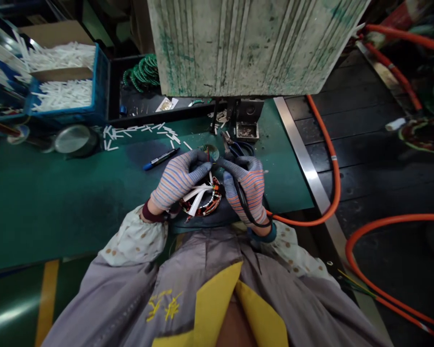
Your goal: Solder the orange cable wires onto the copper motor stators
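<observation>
Left grip (179, 179): fingers together above the wound stator (206, 205), hold unclear
Right grip (245, 187): clamped on black wire (246, 217)

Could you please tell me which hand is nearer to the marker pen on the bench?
Left. The left hand is just beside the marker pen; the right hand is much farther to its side.

Wound motor stator (201, 201), copper coils (212, 205), white sleeves (194, 195) fanning out

A long green-topped workbench (58, 217) edged with a bright steel strip (304, 159), a dark plank floor (365, 140) beyond, and a pale green-streaked metal housing (246, 48) overhead, all in dim light.
</observation>
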